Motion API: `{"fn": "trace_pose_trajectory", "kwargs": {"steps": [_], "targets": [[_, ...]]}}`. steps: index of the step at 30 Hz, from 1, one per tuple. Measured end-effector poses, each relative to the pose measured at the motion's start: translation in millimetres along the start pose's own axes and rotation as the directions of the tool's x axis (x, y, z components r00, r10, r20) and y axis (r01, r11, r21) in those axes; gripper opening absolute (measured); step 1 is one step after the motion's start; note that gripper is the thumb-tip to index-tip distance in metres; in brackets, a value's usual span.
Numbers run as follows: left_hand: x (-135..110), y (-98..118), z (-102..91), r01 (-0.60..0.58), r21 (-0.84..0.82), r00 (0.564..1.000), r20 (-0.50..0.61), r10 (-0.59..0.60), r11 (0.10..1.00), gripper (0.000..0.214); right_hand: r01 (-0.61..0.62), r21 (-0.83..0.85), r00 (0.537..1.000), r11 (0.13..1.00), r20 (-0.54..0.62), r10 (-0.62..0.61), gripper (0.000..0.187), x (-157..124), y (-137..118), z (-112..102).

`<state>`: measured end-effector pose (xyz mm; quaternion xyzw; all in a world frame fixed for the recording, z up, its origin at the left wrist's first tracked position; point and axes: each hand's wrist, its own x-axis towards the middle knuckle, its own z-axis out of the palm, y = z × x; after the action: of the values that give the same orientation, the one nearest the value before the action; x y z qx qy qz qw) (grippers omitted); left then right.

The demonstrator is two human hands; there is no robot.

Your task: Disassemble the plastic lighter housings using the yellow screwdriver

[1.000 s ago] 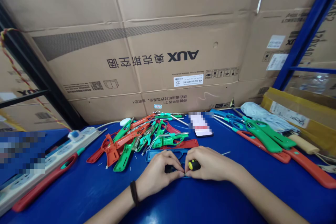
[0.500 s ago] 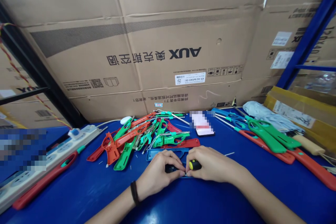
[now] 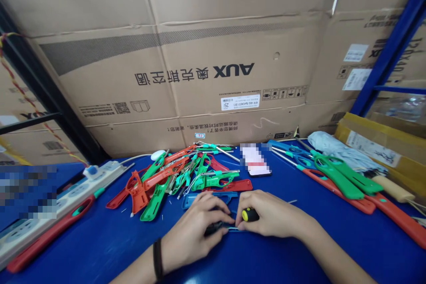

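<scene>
My right hand (image 3: 271, 213) is closed around a screwdriver (image 3: 250, 214) with a black handle and yellow end. A thin metal shaft shows beyond that hand, on the right. Its thumb and fingertips point down at a blue plastic lighter casing (image 3: 237, 230), partly hidden by both hands. My left hand (image 3: 203, 224), with a dark band at the wrist, has its fingers curled around a dark lighter part (image 3: 213, 228) at the casing's left side. A thin pale piece lies between the fingertips, too small to name. Just behind, another blue casing piece (image 3: 189, 199) lies on the table.
A pile of red and green lighter casings (image 3: 166, 177) lies behind my left hand. A phone (image 3: 256, 160) is at the back. Long lighters (image 3: 342, 182) and a yellow-taped box (image 3: 376, 142) are on the right. A power strip (image 3: 73, 199) and red lighter (image 3: 56, 235) lie left.
Both hands sit slightly lower in view, and my left hand has shifted a little left, its fingers somewhat further from the right fingertips. The screwdriver stays in my right hand.
</scene>
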<state>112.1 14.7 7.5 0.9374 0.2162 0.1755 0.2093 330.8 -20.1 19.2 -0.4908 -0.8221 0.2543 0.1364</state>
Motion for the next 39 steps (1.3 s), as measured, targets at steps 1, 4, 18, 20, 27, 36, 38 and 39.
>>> {"fn": "trace_pose_trajectory", "kwargs": {"steps": [1, 4, 18, 20, 27, 36, 38, 39], "targets": [[-4, 0, -0.2, -0.072, 0.074, 0.997, 0.005, 0.072, 0.995, 0.028, -0.001, -0.004, 1.0, 1.0, -0.004, 0.001, 0.01, 0, 0, 0], [-12, -1, 1.5, -0.247, 0.284, 0.968, 0.039, 0.246, 0.926, 0.032, 0.004, -0.009, 1.0, 1.0, -0.017, -0.004, 0.009, 0, 0, 1], [-8, -6, 4.7, -0.462, 0.557, 0.858, 0.086, 0.505, 0.69, 0.033, 0.01, -0.011, 1.0, 1.0, -0.03, -0.011, 0.013, 1, 0, 0], [-9, -6, 5.8, -0.465, 0.556, 0.855, 0.083, 0.511, 0.689, 0.032, 0.011, -0.015, 0.999, 1.0, -0.035, -0.012, 0.013, 0, 0, 0], [-12, -9, 12.6, -0.436, 0.531, 0.871, 0.044, 0.49, 0.727, 0.028, 0.013, -0.003, 0.999, 1.0, -0.033, -0.013, 0.012, 1, 0, 0], [-6, -9, 1.4, -0.495, 0.483, 0.849, 0.093, 0.52, 0.723, 0.027, -0.014, -0.026, 1.0, 1.0, 0.015, 0.014, 0.016, 5, -1, -3], [-4, -7, 0.1, -0.475, 0.446, 0.865, 0.076, 0.496, 0.759, 0.026, -0.016, -0.058, 0.999, 0.998, 0.038, 0.019, 0.018, 7, -3, -5], [-3, -6, -0.3, -0.448, 0.422, 0.882, 0.065, 0.467, 0.788, 0.026, -0.014, -0.075, 0.999, 0.997, 0.047, 0.018, 0.018, 9, -4, -6]]}}
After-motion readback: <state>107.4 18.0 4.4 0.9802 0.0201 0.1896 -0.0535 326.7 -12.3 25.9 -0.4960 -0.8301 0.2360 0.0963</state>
